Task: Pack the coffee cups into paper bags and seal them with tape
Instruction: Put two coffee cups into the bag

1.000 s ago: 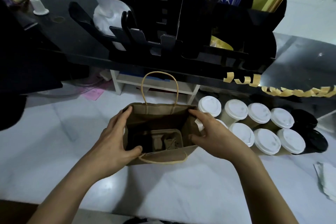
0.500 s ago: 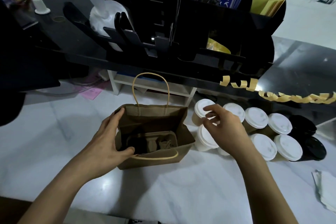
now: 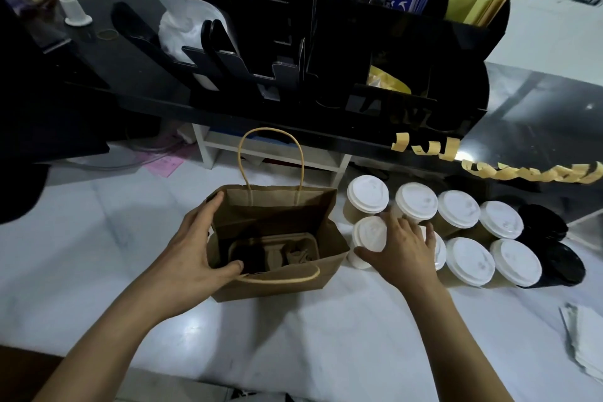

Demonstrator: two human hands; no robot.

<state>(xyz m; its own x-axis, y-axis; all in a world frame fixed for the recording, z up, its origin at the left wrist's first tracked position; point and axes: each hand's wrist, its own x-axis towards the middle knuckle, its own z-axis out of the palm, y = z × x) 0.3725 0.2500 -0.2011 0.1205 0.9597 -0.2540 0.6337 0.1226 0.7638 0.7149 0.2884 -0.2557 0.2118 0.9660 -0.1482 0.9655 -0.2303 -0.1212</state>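
A brown paper bag (image 3: 293, 282) stands open on the white counter, with a cardboard cup carrier (image 3: 295, 246) in its bottom. My left hand (image 3: 192, 248) grips the bag's left rim, thumb hooked over the near edge. Just right of the bag stand several paper coffee cups with white lids (image 3: 458, 209) in two rows. My right hand (image 3: 404, 251) lies spread over the near row's left end. Its thumb and index finger sit on either side of the cup closest to the bag (image 3: 368, 232). Curled tape strips (image 3: 528, 171) hang from the black shelf edge.
Two black-lidded cups (image 3: 545, 225) end the rows at the right. A black organizer (image 3: 359, 59) with bags and sleeves fills the raised shelf behind. White paper (image 3: 587, 343) lies at the right edge, and a small white rack (image 3: 270, 153) stands behind the bag.
My right hand left the bag's right rim, moved right to the cups, and now lies lower over the near row. My left hand still holds the bag.
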